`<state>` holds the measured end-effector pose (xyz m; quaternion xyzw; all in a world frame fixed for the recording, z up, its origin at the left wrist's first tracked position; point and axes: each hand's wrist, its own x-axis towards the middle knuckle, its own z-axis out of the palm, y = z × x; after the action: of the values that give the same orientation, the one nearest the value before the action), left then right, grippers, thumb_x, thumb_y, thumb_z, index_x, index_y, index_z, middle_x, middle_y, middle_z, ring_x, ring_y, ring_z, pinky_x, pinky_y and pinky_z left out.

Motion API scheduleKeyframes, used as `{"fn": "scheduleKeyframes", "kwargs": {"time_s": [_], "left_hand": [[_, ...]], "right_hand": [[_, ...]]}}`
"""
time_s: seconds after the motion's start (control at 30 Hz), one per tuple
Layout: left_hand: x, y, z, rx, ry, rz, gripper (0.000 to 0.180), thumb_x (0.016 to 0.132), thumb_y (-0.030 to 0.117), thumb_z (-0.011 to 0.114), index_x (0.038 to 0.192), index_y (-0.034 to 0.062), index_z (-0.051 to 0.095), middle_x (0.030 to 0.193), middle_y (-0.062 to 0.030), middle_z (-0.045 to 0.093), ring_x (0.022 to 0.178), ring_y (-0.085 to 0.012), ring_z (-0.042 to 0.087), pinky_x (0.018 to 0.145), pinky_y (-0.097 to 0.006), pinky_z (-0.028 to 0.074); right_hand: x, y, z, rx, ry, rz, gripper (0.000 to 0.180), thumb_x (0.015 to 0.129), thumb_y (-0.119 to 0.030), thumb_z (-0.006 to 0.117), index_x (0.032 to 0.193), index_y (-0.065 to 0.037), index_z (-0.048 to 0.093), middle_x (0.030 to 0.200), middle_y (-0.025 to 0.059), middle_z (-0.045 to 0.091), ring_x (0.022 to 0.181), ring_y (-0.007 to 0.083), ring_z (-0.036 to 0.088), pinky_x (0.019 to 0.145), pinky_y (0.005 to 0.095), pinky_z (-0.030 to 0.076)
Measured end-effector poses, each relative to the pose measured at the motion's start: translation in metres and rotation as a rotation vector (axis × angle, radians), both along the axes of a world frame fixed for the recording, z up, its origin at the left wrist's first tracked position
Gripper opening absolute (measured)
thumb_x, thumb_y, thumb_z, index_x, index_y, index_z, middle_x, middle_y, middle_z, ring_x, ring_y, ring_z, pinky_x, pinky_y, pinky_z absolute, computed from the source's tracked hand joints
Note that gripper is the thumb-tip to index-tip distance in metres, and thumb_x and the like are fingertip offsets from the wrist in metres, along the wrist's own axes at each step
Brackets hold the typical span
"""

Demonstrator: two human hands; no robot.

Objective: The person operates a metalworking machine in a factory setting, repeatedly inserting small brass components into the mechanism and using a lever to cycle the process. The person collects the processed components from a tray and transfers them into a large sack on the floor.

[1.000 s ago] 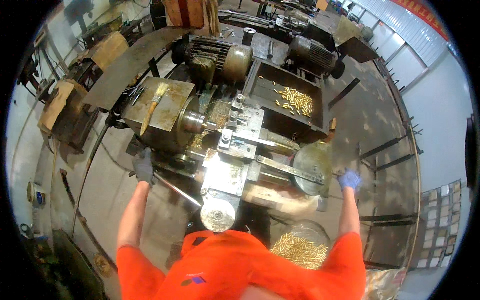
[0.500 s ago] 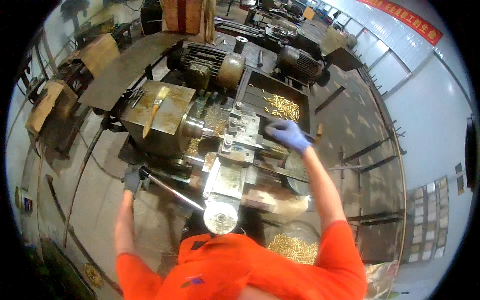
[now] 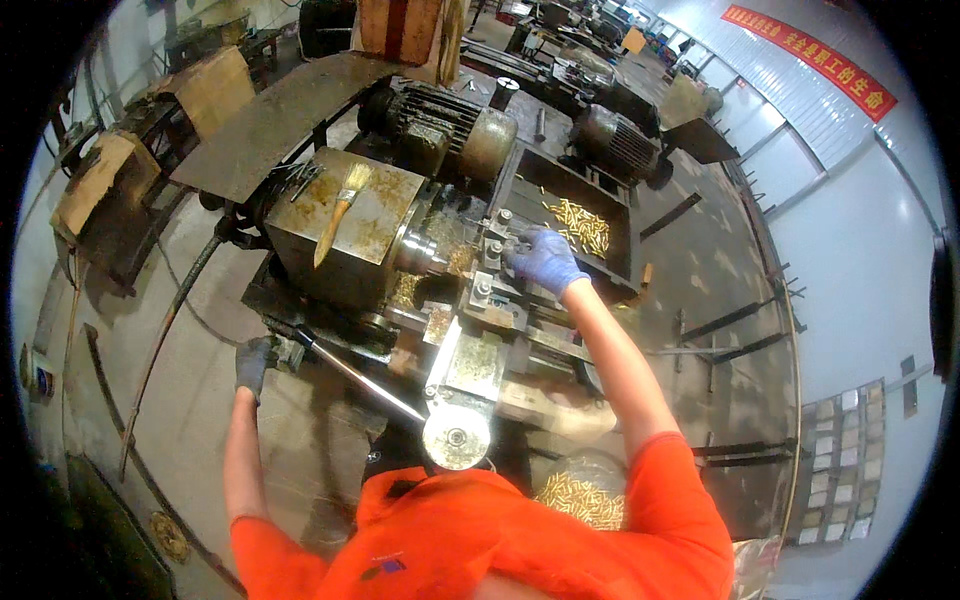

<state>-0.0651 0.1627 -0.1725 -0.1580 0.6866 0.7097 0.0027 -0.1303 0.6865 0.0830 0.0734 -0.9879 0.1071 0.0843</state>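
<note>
Closely bunched over the bolted metal block (image 3: pixel 484 288): the fingers (image 3: pixel 525 257) of the blue-gloved right hand (image 3: pixel 548 262), bent inward, with tips too blurred to tell how far parted or whether closed on a piece. Just under and left of those fingers, that block, with its long axis running away from the body. Farther left, round and pointing right toward the block, the steel spindle end (image 3: pixel 418 252); much nearer to the right hand than to the left. Beyond the right hand, in a dark tray (image 3: pixel 530 195), loose brass-coloured pieces (image 3: pixel 580 228). Well apart at lower left, the grey-gloved left hand (image 3: pixel 254 365), near the black-ended lever (image 3: pixel 365 378); grip impossible to tell. Farther out, 1 brush (image 3: pixel 340 222) on the housing (image 3: pixel 390 195), then 2 ribbed motors (image 3: pixel 430 122).
</note>
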Motion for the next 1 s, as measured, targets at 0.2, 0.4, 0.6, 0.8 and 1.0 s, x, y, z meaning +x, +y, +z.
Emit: {"fn": "scheduleKeyframes", "kwargs": {"time_s": [0.2, 0.4, 0.6, 0.8, 1.0], "left_hand": [[-0.016, -0.012, -0.002, -0.420, 0.116, -0.163, 0.023, 0.085, 0.021, 0.061, 0.091, -0.0003, 0.063, 0.079, -0.0084, 0.064, 0.069, -0.0193, 0.061, 0.058, -0.033, 0.048], [-0.026, -0.016, 0.008, -0.799, 0.157, -0.152, 0.027, 0.080, 0.025, 0.060, 0.095, 0.0023, 0.065, 0.089, -0.0139, 0.067, 0.082, -0.0307, 0.062, 0.075, -0.038, 0.047], [-0.027, -0.017, 0.007, -1.159, -0.019, -0.186, 0.036, 0.078, 0.035, 0.060, 0.101, 0.0077, 0.064, 0.101, -0.0131, 0.064, 0.094, -0.0330, 0.060, 0.082, -0.041, 0.046], [-0.035, 0.007, 0.016, -1.391, -0.242, -0.489, 0.036, 0.079, 0.035, 0.058, 0.103, 0.0085, 0.061, 0.105, -0.0146, 0.062, 0.098, -0.0340, 0.058, 0.085, -0.042, 0.044], [-0.021, 0.029, -0.115, -1.076, -0.148, 0.174, 0.038, 0.080, 0.036, 0.056, 0.105, 0.0077, 0.058, 0.103, -0.0164, 0.062, 0.096, -0.0355, 0.058, 0.082, -0.044, 0.046]], "right_hand": [[0.001, 0.006, 0.003, -0.049, -0.180, -0.072, 0.050, 0.069, -0.046, 0.061, 0.094, -0.002, 0.065, 0.093, 0.0226, 0.063, 0.090, 0.0347, 0.060, 0.080, 0.0398, 0.047], [0.021, 0.018, -0.001, -0.060, -0.151, -0.105, 0.044, 0.067, -0.046, 0.062, 0.079, -0.003, 0.067, 0.091, 0.0207, 0.063, 0.087, 0.0350, 0.060, 0.080, 0.0406, 0.047], [0.053, 0.062, 0.011, 0.133, -0.460, -0.405, 0.061, 0.066, -0.055, 0.062, 0.101, -0.006, 0.066, 0.099, 0.0214, 0.063, 0.093, 0.0328, 0.061, 0.082, 0.0378, 0.047], [0.088, 0.105, -0.007, 0.060, -0.271, -0.390, 0.055, 0.066, -0.050, 0.066, 0.098, -0.006, 0.067, 0.098, 0.0191, 0.064, 0.093, 0.0324, 0.061, 0.082, 0.0379, 0.047], [0.085, 0.102, -0.013, -0.154, -0.321, -0.428, 0.045, 0.070, -0.044, 0.067, 0.088, -0.003, 0.069, 0.089, 0.0173, 0.066, 0.083, 0.0294, 0.064, 0.077, 0.0348, 0.049]]}}
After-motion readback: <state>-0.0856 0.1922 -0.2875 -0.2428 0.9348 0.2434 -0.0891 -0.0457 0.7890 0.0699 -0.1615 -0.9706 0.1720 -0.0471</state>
